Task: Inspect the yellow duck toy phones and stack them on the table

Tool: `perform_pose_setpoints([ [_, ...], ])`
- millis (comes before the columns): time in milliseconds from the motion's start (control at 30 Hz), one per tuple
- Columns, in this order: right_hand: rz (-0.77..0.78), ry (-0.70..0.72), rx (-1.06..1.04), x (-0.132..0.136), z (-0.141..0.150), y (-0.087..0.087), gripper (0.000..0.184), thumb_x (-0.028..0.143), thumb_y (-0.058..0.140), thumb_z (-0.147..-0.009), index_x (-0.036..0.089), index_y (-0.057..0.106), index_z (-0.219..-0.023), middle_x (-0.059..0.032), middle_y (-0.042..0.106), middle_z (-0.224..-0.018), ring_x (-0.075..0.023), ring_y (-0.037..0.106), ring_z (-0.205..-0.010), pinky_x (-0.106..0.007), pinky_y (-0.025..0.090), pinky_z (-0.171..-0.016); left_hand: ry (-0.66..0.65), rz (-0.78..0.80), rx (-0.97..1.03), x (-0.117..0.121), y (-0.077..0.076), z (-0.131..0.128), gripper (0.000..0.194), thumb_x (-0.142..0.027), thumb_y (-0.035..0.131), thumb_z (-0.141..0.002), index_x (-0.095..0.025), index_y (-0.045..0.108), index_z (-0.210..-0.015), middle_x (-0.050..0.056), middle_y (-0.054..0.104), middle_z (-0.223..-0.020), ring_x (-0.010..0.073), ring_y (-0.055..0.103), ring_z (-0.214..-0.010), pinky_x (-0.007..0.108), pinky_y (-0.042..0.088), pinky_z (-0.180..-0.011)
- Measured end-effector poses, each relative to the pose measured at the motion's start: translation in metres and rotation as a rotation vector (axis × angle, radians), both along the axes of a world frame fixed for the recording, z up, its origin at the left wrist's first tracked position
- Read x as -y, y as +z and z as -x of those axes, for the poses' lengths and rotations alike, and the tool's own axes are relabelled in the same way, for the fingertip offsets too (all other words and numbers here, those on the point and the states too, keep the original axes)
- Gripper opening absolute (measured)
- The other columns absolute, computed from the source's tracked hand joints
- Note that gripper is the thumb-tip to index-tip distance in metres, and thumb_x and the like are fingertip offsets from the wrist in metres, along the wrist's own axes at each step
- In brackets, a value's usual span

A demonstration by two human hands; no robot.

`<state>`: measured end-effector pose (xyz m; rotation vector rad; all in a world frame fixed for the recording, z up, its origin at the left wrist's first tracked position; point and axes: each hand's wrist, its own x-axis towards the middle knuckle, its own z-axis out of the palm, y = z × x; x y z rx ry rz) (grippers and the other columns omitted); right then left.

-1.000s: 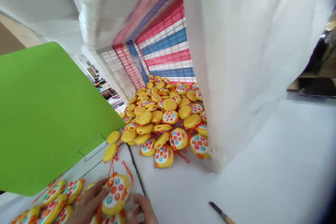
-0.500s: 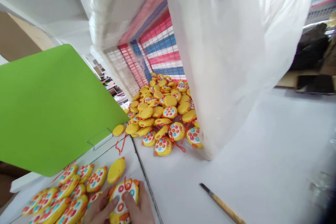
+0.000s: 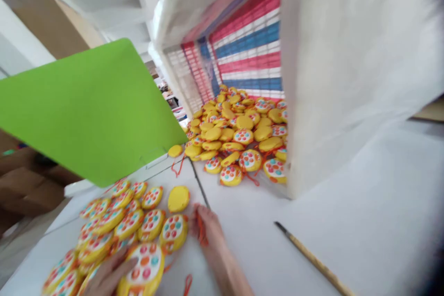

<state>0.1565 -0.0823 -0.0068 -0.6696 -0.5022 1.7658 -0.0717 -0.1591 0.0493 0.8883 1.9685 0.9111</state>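
My left hand [image 3: 106,277] is at the bottom edge, its fingers against a round yellow toy [image 3: 144,266] with coloured dots that it holds slightly raised. My right hand [image 3: 208,226] rests on the white surface just right of the laid-out toys, fingers curled around an orange cord [image 3: 200,229] that runs to a dotted toy [image 3: 173,231]. Several more such toys [image 3: 118,222] lie in overlapping rows to the left of it. One plain yellow toy [image 3: 178,198] lies face down behind them. The picture is smeared by motion.
A big heap of yellow toys [image 3: 239,134] spills from a white plastic sack [image 3: 347,78] lined with red, white and blue weave. A green board [image 3: 90,111] leans at the left. A thin brush [image 3: 312,259] lies on the white table at the right. Cardboard [image 3: 24,185] sits far left.
The view has swung left and down. The toy I was pressing with both hands now lies in the row; my right hand has moved right to the cord, and my left holds another toy.
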Motion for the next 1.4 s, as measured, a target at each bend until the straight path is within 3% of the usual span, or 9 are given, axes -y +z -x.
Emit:
perform_pose_setpoints([
  [100, -0.157, -0.163, 0.501, -0.006, -0.013, -0.003, 0.040, 0.054, 0.055, -0.072, 0.014, 0.059, -0.076, -0.0106, 0.063, -0.078, -0.0217, 0.060, -0.074, -0.035, 0.050, -0.063, 0.196, -0.121, 0.174, 0.019, 0.019, -0.020, 0.066, -0.033, 0.071, -0.063, -0.024, 0.047, -0.124, 0.008, 0.059, -0.123, 0.0271, 0.060, -0.104, 0.035, 0.056, -0.074],
  [200, -0.296, -0.418, 0.716, -0.005, -0.019, 0.000, 0.044, 0.043, 0.058, -0.073, 0.014, 0.056, -0.106, -0.0171, 0.044, -0.129, -0.0277, 0.039, -0.121, -0.044, 0.037, -0.096, 0.197, -0.193, 0.274, 0.029, 0.028, -0.037, 0.062, -0.026, 0.069, -0.067, -0.021, 0.047, -0.124, 0.008, 0.060, -0.121, 0.0241, 0.062, -0.100, 0.032, 0.056, -0.073],
  [300, -0.428, -0.602, 0.819, 0.005, -0.020, 0.009, 0.045, 0.040, 0.053, -0.079, 0.015, 0.052, -0.116, -0.0163, 0.044, -0.131, -0.0266, 0.040, -0.121, -0.044, 0.037, -0.095, 0.155, -0.207, 0.315, 0.036, 0.025, -0.043, 0.058, -0.028, 0.070, -0.068, -0.020, 0.050, -0.121, 0.008, 0.061, -0.119, 0.0234, 0.062, -0.101, 0.029, 0.056, -0.074],
  [467, -0.309, 0.211, 0.409, 0.036, 0.008, 0.016, 0.042, 0.049, 0.054, -0.079, 0.013, 0.062, -0.100, -0.0090, 0.066, -0.085, -0.0171, 0.061, -0.070, -0.026, 0.047, -0.057, 0.113, -0.228, 0.334, 0.038, 0.013, -0.040, 0.062, -0.032, 0.072, -0.065, -0.017, 0.050, -0.121, 0.011, 0.060, -0.119, 0.0258, 0.061, -0.102, 0.031, 0.055, -0.074],
  [600, -0.253, 0.470, 0.228, 0.055, 0.032, 0.009, 0.041, 0.045, 0.066, -0.072, 0.013, 0.064, -0.097, -0.0051, 0.067, -0.080, -0.0157, 0.061, -0.068, -0.025, 0.048, -0.058, -0.016, -0.274, 0.401, 0.038, 0.000, -0.037, 0.060, -0.036, 0.072, -0.065, -0.017, 0.053, -0.118, 0.012, 0.060, -0.119, 0.0278, 0.060, -0.104, 0.036, 0.053, -0.081],
  [867, -0.127, 0.423, 0.190, 0.061, 0.043, 0.000, 0.031, 0.039, 0.071, -0.068, 0.013, 0.067, -0.086, -0.0039, 0.068, -0.078, -0.0159, 0.062, -0.069, -0.027, 0.048, -0.065, -0.150, -0.270, 0.366, 0.051, -0.023, -0.028, 0.050, -0.035, 0.067, -0.072, -0.019, 0.049, -0.116, 0.009, 0.064, -0.106, 0.0239, 0.062, -0.095, 0.034, 0.051, -0.079],
  [1167, -0.459, 0.575, 0.465, 0.052, 0.033, -0.002, 0.034, 0.047, 0.065, -0.073, 0.013, 0.066, -0.072, -0.0004, 0.059, -0.065, -0.0119, 0.050, -0.059, -0.023, 0.039, -0.054, -0.374, -0.169, 0.279, 0.047, -0.012, -0.027, 0.033, -0.034, 0.069, -0.071, -0.017, 0.061, -0.098, 0.005, 0.065, -0.089, 0.0197, 0.061, -0.082, 0.026, 0.048, -0.067],
  [1267, -0.482, 0.515, 0.518, 0.050, 0.032, -0.001, 0.037, 0.050, 0.063, -0.074, 0.013, 0.067, -0.075, -0.0001, 0.059, -0.063, -0.0114, 0.048, -0.057, -0.022, 0.037, -0.052, -0.277, -0.181, 0.341, 0.038, -0.017, -0.034, 0.024, -0.034, 0.069, -0.070, -0.015, 0.064, -0.083, 0.003, 0.063, -0.074, 0.0163, 0.060, -0.070, 0.022, 0.045, -0.059],
  [1400, -0.312, 0.279, 0.526, 0.048, 0.030, 0.002, 0.046, 0.053, 0.058, -0.077, 0.014, 0.066, -0.100, -0.0039, 0.065, -0.075, -0.0141, 0.054, -0.064, -0.023, 0.040, -0.054, 0.083, -0.320, 0.554, 0.029, -0.023, -0.043, 0.029, -0.033, 0.071, -0.068, -0.018, 0.060, -0.090, 0.001, 0.065, -0.080, 0.0151, 0.062, -0.071, 0.023, 0.048, -0.060],
])
